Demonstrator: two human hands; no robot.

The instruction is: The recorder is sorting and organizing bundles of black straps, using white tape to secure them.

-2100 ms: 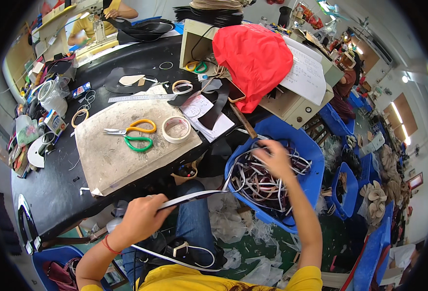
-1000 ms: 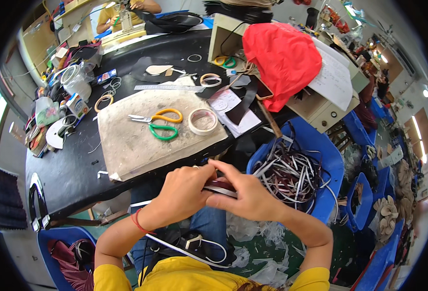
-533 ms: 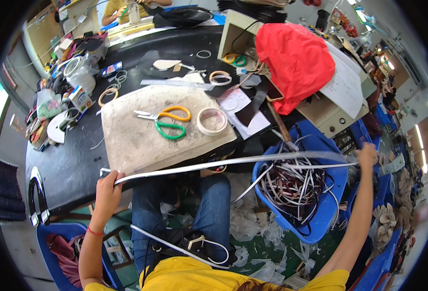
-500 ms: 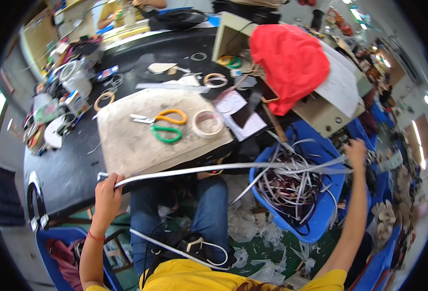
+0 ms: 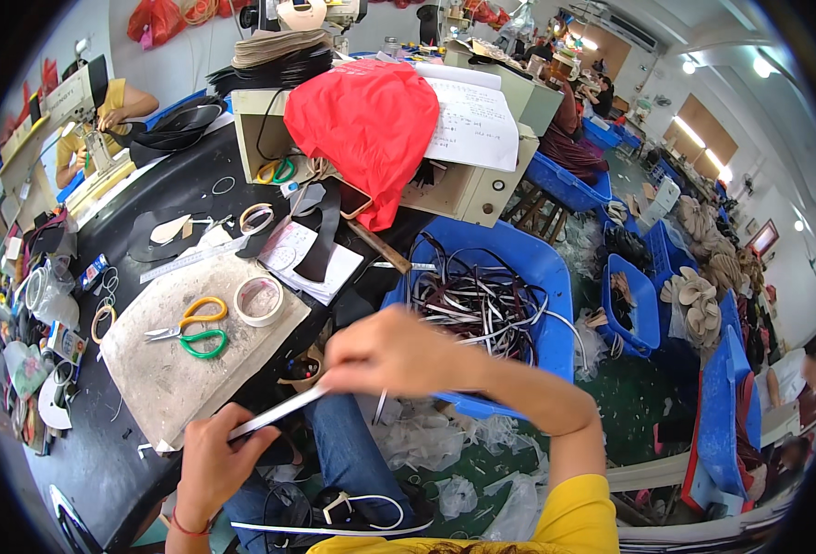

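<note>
A narrow white strip is stretched at a slant between my two hands above my lap. My left hand is closed round its lower left end, close to the front edge of the table. Farther right and higher, my right hand, slightly smeared by motion, grips the other end. Beyond them, on a worn beige board, lie scissors with one orange and one green handle, and a roll of pale tape. A second white strip lies across my lap.
Right of the table stands a blue bin of tangled white and dark straps. A red cloth covers part of a beige box. Clutter lines the table's left edge. Plastic scraps litter the floor. Another person sits far left.
My right hand has come from the far right, beyond the bin, in toward my left hand, both still on white strip. The view has swung to the right.
</note>
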